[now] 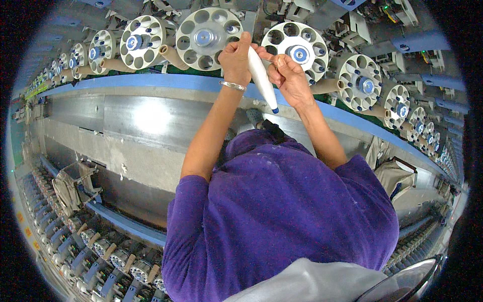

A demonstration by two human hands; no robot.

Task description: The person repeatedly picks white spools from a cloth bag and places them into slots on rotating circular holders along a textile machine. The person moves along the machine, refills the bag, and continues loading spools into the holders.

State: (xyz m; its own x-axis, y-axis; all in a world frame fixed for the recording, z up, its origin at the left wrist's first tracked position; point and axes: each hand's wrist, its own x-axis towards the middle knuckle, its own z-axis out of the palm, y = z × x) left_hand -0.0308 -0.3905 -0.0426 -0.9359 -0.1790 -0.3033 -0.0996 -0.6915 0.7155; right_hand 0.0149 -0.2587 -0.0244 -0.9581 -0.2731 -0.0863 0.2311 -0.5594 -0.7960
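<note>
My left hand, with a bracelet at the wrist, is closed round the upper end of a white yarn bobbin. The bobbin hangs at a slant, its narrow blue tip pointing down toward my body. Just right of it, my right hand has its thumb and fingers pinched together close to the left fingers. What the pinch holds is too small to make out. Behind both hands stand two white round magazines with holes, one at the left and one at the right.
More round magazines line the machine to both sides, with brown tubes between them. A blue rail runs below. Behind me, across the metal-plated floor, is another machine row. A cloth-lined cart stands at the left.
</note>
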